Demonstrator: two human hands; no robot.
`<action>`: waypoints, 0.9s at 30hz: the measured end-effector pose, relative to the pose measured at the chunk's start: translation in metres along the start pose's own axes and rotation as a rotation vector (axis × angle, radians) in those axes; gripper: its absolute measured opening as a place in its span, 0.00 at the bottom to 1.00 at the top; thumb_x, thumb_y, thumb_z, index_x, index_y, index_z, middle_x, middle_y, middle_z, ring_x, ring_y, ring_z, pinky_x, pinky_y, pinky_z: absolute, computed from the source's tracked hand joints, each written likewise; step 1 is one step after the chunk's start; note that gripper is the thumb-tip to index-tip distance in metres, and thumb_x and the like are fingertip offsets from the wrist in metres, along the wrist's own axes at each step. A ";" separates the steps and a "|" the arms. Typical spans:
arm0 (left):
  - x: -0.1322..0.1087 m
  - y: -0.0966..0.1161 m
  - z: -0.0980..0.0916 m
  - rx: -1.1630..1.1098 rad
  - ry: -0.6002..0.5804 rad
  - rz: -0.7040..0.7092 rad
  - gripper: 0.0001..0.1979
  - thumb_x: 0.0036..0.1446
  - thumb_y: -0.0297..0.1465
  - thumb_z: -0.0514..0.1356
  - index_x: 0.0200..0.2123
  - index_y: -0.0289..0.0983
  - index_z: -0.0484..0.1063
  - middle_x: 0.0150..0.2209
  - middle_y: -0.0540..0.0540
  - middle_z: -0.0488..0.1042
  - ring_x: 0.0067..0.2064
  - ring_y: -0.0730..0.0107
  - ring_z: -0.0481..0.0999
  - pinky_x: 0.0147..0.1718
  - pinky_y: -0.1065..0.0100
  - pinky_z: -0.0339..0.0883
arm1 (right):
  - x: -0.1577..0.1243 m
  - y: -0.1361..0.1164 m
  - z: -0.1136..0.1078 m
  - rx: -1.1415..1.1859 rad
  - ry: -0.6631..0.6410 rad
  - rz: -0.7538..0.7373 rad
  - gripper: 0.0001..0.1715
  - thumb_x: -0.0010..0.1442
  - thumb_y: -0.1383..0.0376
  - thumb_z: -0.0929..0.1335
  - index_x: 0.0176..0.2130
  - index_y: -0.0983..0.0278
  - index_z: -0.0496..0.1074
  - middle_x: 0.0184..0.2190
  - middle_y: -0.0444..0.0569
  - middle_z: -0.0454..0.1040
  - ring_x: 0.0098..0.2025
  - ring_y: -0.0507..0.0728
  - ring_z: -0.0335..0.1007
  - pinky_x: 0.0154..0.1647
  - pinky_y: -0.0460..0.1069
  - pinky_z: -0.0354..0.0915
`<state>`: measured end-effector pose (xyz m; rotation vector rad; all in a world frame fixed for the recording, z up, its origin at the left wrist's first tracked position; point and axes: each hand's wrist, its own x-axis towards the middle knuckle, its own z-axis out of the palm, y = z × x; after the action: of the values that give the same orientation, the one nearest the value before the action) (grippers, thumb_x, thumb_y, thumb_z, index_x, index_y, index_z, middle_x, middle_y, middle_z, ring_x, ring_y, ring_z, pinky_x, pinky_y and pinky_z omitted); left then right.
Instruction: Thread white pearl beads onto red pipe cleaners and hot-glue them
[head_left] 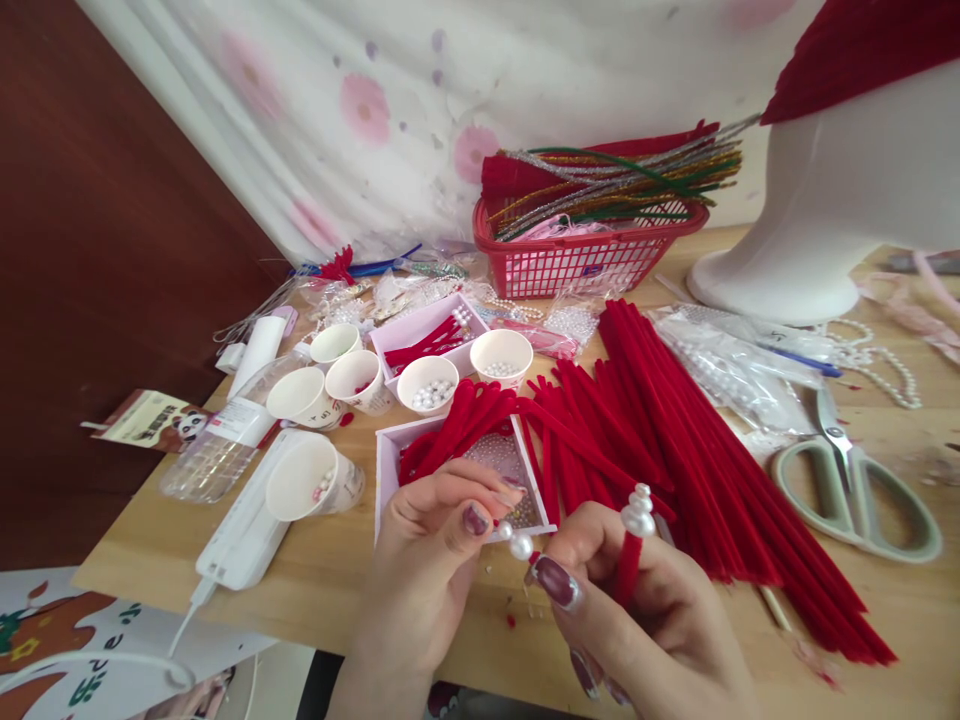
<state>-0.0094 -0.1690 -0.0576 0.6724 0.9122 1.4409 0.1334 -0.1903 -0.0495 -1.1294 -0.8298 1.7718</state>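
My left hand [435, 540] pinches a small white pearl bead [505, 529] at its fingertips. Right next to it, my right hand [637, 620] grips a short red pipe cleaner [628, 565] bent into a loop, with several pearls [639, 512] stacked on its top end and one larger pearl [521, 546] on its lower end. Both hands hover over the near edge of a wooden table [330, 580], just in front of a pink box [386, 470] holding pearls and red pipe cleaner pieces.
A big pile of long red pipe cleaners [697, 450] lies to the right, with scissors [855, 480] beyond. Several paper cups [427, 385] of beads, a second pink box [427, 335], a red basket [585, 250] of glitter stems, a white mannequin base [795, 250] and a white power strip [240, 530] surround the hands.
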 end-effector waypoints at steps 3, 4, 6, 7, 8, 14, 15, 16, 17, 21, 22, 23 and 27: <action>0.002 -0.004 -0.006 0.003 -0.050 0.023 0.08 0.48 0.41 0.76 0.25 0.45 0.85 0.30 0.52 0.81 0.36 0.75 0.80 0.43 0.75 0.74 | 0.003 0.002 -0.004 0.016 -0.098 -0.025 0.22 0.58 0.46 0.75 0.30 0.62 0.75 0.18 0.38 0.65 0.19 0.47 0.54 0.21 0.42 0.55; 0.002 -0.005 -0.008 -0.001 -0.055 0.029 0.08 0.49 0.41 0.76 0.25 0.45 0.85 0.30 0.52 0.81 0.37 0.75 0.80 0.44 0.75 0.74 | 0.004 0.003 -0.006 0.011 -0.131 -0.045 0.21 0.60 0.47 0.75 0.31 0.61 0.77 0.19 0.39 0.66 0.20 0.47 0.55 0.21 0.42 0.55; 0.002 -0.007 -0.009 -0.018 -0.053 0.034 0.08 0.50 0.41 0.75 0.25 0.45 0.84 0.31 0.53 0.81 0.37 0.75 0.80 0.44 0.74 0.74 | 0.006 0.005 -0.009 -0.018 -0.171 -0.087 0.18 0.62 0.49 0.73 0.34 0.60 0.79 0.20 0.41 0.69 0.21 0.48 0.58 0.22 0.42 0.55; 0.002 -0.008 -0.008 -0.026 -0.057 0.030 0.08 0.50 0.41 0.75 0.26 0.45 0.84 0.31 0.53 0.81 0.37 0.76 0.80 0.44 0.74 0.73 | 0.006 0.006 -0.010 -0.038 -0.161 -0.104 0.17 0.63 0.49 0.73 0.34 0.59 0.80 0.20 0.41 0.70 0.22 0.48 0.59 0.22 0.42 0.55; 0.001 -0.008 -0.007 -0.035 -0.063 0.025 0.09 0.51 0.41 0.74 0.26 0.45 0.84 0.31 0.53 0.81 0.36 0.76 0.80 0.44 0.74 0.73 | 0.006 0.007 -0.010 -0.059 -0.145 -0.120 0.16 0.63 0.49 0.73 0.34 0.58 0.81 0.21 0.41 0.70 0.22 0.49 0.59 0.23 0.42 0.55; -0.003 -0.004 0.003 -0.036 0.000 0.040 0.10 0.51 0.41 0.74 0.25 0.43 0.83 0.30 0.53 0.80 0.35 0.76 0.78 0.44 0.72 0.73 | 0.005 0.006 -0.010 -0.148 -0.104 -0.204 0.11 0.64 0.52 0.73 0.37 0.52 0.84 0.21 0.41 0.71 0.22 0.50 0.62 0.24 0.43 0.59; -0.003 -0.004 0.002 -0.031 -0.006 0.042 0.10 0.51 0.41 0.74 0.25 0.43 0.83 0.30 0.53 0.80 0.35 0.76 0.79 0.43 0.73 0.73 | 0.005 0.006 -0.010 -0.153 -0.095 -0.212 0.10 0.64 0.52 0.73 0.37 0.52 0.84 0.21 0.41 0.71 0.22 0.50 0.63 0.24 0.43 0.59; -0.003 -0.005 0.001 -0.028 -0.022 0.041 0.09 0.52 0.41 0.74 0.26 0.43 0.84 0.31 0.53 0.80 0.36 0.76 0.79 0.43 0.73 0.73 | 0.004 0.006 -0.010 -0.158 -0.094 -0.219 0.10 0.64 0.52 0.73 0.37 0.52 0.84 0.21 0.42 0.71 0.22 0.50 0.63 0.24 0.42 0.60; -0.003 -0.006 0.000 -0.028 -0.041 0.038 0.09 0.52 0.41 0.74 0.26 0.44 0.84 0.31 0.53 0.81 0.36 0.76 0.79 0.43 0.74 0.73 | 0.004 0.006 -0.010 -0.162 -0.100 -0.230 0.10 0.64 0.52 0.72 0.37 0.51 0.84 0.21 0.42 0.72 0.22 0.50 0.63 0.23 0.42 0.60; -0.002 -0.009 -0.005 -0.022 -0.070 0.053 0.07 0.54 0.40 0.73 0.28 0.45 0.85 0.33 0.54 0.82 0.38 0.77 0.81 0.45 0.76 0.74 | 0.003 0.006 -0.010 -0.171 -0.074 -0.257 0.11 0.65 0.52 0.72 0.36 0.52 0.84 0.20 0.41 0.71 0.21 0.50 0.63 0.22 0.42 0.59; -0.002 -0.009 -0.006 -0.019 -0.073 0.059 0.07 0.55 0.40 0.72 0.29 0.45 0.85 0.33 0.54 0.82 0.39 0.77 0.81 0.46 0.76 0.74 | 0.003 0.006 -0.011 -0.181 -0.069 -0.260 0.11 0.65 0.53 0.72 0.36 0.53 0.84 0.20 0.42 0.71 0.21 0.50 0.62 0.22 0.43 0.59; -0.002 -0.010 -0.006 -0.014 -0.076 0.066 0.07 0.55 0.40 0.72 0.29 0.45 0.85 0.33 0.54 0.82 0.39 0.77 0.81 0.46 0.76 0.74 | 0.004 0.006 -0.011 -0.193 -0.062 -0.261 0.11 0.65 0.53 0.72 0.35 0.54 0.83 0.20 0.42 0.72 0.21 0.50 0.63 0.22 0.43 0.60; -0.001 -0.010 -0.005 0.011 -0.073 0.078 0.07 0.54 0.40 0.72 0.29 0.45 0.85 0.34 0.54 0.82 0.39 0.77 0.81 0.45 0.76 0.74 | 0.006 0.005 -0.014 -0.239 -0.072 -0.273 0.12 0.65 0.53 0.71 0.37 0.54 0.84 0.20 0.42 0.72 0.21 0.50 0.63 0.21 0.43 0.60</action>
<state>-0.0083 -0.1715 -0.0683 0.7711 0.8454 1.4710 0.1435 -0.1863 -0.0613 -1.0494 -1.2044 1.5229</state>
